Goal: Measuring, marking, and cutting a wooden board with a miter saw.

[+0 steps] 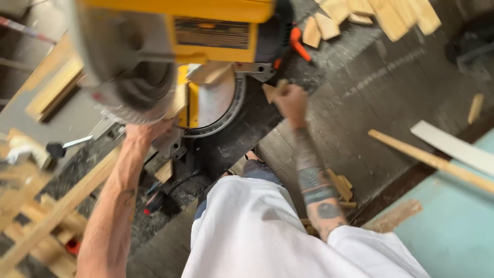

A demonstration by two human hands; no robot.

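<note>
1. The right hand (291, 103) is closed around a small wood offcut (274, 90), gripping it between fingers and thumb, lifted clear of the floor.
2. The left hand (150, 129) reaches under the yellow saw (216, 25); it rests against a wood strip (177, 102) at the saw's base. The fingers are hidden by blur and the blade guard (131, 67), so I cannot tell whether it grips or only presses.
3. The saw's round grey base (226, 103) lies between the two hands, just left of the right hand.
4. A long batten (62, 208) runs below the left forearm, slanting down to the lower left.
5. Beyond the right hand, up and to its right, lies a heap of cut blocks (381, 15) on the dark floor (360, 103).
6. Well to the right of the right hand, a thin stick (432, 160) and a white strip (453, 146) lie side by side.
7. Near the right forearm, more offcuts (342, 188) sit on the floor.
8. No container shows; the pieces all lie loose.
</note>
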